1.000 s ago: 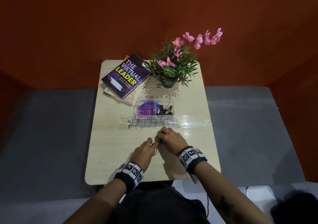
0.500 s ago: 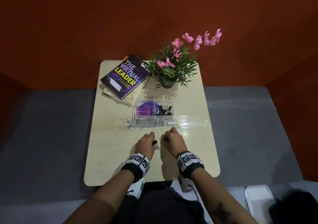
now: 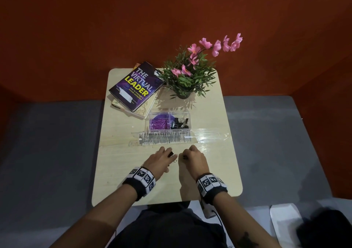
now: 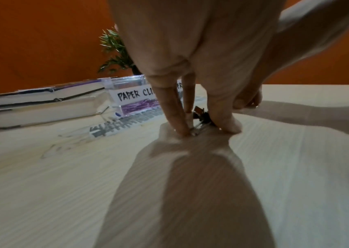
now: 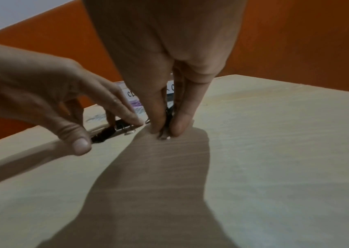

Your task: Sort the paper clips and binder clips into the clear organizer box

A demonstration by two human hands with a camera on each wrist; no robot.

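The clear organizer box (image 3: 187,114) stands mid-table, with purple paper clips (image 3: 159,124) in its left compartment and black binder clips (image 3: 179,124) in its right. In front of it, my left hand (image 3: 167,157) pinches a black binder clip (image 3: 171,154) low against the tabletop, its silver handles pointing right. The left wrist view shows that binder clip (image 4: 200,116) between the fingertips of my left hand (image 4: 208,130). My right hand (image 3: 185,156) pinches a second binder clip (image 5: 167,115) between thumb and finger, touching the table, with the hand (image 5: 164,133) mostly covering it.
Two stacked books (image 3: 136,87) lie at the back left of the small wooden table (image 3: 118,171), and a potted plant with pink flowers (image 3: 187,78) stands at the back right. Clear tape over grey scribbles (image 3: 165,138) runs in front of the box.
A second ago both hands met at one spot. They have since drawn a little apart, each holding a binder clip, and shifted slightly toward me.
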